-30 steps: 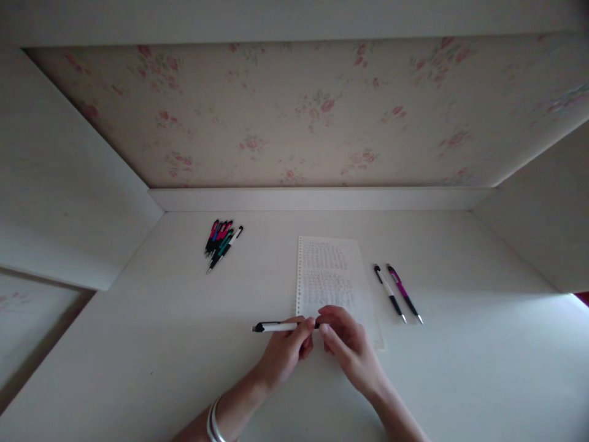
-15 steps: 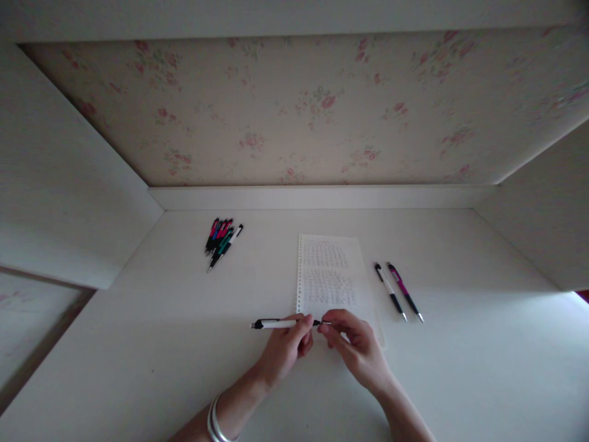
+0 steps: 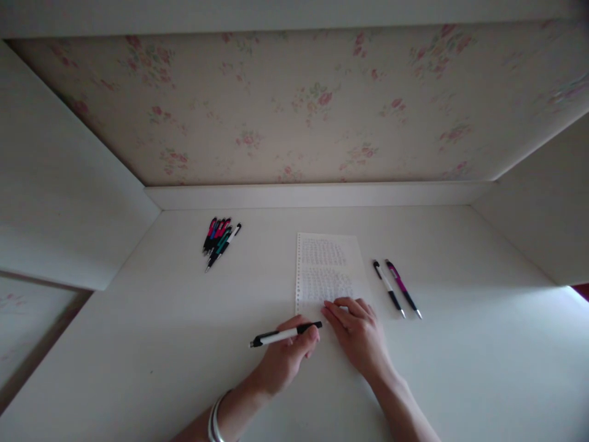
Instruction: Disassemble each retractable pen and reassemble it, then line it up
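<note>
left hand at 6 o'clock is gripping the white pen crosswise, fingers closed near its dark tip end | right hand is laying its fingers flat and empty on the sheet, seemingly pinning it | two pens are lying at 2 o'clock, pen bundle at 11, on the bench | handwriting is showing too faint to read

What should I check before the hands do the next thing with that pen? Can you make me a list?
1. White pen gripped in left hand: ok.
2. Right hand resting on the paper: ok.
3. Right hand holding anything small: cannot tell.
4. Paper lying flat on the desk: ok.
5. Pen's writing tip out: cannot tell.
6. Two spare pens lying right of the paper, apart from both hands: ok.
</note>
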Available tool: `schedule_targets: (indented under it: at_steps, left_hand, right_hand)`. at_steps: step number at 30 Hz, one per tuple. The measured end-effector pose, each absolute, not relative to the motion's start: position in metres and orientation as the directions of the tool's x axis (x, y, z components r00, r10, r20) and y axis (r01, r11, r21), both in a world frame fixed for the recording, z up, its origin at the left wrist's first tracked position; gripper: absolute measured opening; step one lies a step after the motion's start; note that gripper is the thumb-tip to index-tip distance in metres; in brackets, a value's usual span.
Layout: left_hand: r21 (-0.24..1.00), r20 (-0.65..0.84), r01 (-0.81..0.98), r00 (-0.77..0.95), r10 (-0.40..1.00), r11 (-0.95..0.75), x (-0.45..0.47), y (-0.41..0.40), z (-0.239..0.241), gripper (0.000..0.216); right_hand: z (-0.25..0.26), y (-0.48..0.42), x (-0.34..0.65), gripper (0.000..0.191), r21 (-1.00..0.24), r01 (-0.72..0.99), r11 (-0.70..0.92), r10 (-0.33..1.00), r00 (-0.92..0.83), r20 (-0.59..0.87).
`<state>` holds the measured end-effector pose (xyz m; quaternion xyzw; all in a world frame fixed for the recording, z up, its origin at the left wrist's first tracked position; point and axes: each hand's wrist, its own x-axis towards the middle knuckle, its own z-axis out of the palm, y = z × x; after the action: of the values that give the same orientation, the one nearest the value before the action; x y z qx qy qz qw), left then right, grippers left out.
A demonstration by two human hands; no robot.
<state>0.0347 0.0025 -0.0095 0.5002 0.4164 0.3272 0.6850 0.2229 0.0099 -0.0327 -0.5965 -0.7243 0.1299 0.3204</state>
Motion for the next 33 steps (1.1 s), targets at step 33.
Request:
schedule_targets:
  at_steps: [33]
  left_hand:
    - [0.986,-0.152,0.0,0.382,0.911,0.165,0.038,-0.007,-0.016,0.04]
  right_hand:
    - [-0.012,-0.003,0.218,0.015,-0.982,-0.139,-0.125,0.972,-0.215,-0.093]
